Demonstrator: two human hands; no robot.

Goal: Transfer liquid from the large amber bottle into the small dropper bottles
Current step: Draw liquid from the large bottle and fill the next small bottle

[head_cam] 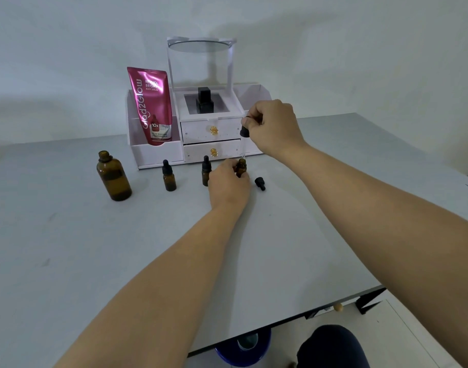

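Observation:
The large amber bottle [113, 176] stands uncapped at the left of the grey table [121, 248]. Two small capped dropper bottles [169, 176] [206, 170] stand to its right. My left hand [227, 185] grips a third small amber bottle [241, 167], which is open and upright. My right hand [274, 128] pinches the black bulb of a long glass dropper [244, 138], held vertically with its tip at that bottle's mouth. A small black dropper cap [260, 183] lies on the table just right of my left hand.
A white cosmetic organiser [201, 134] with two drawers and a mirror stands behind the bottles, holding a pink tube [151, 104] and a black bottle [204, 100]. The table's front edge runs diagonally at lower right, with a blue bin [243, 349] beneath.

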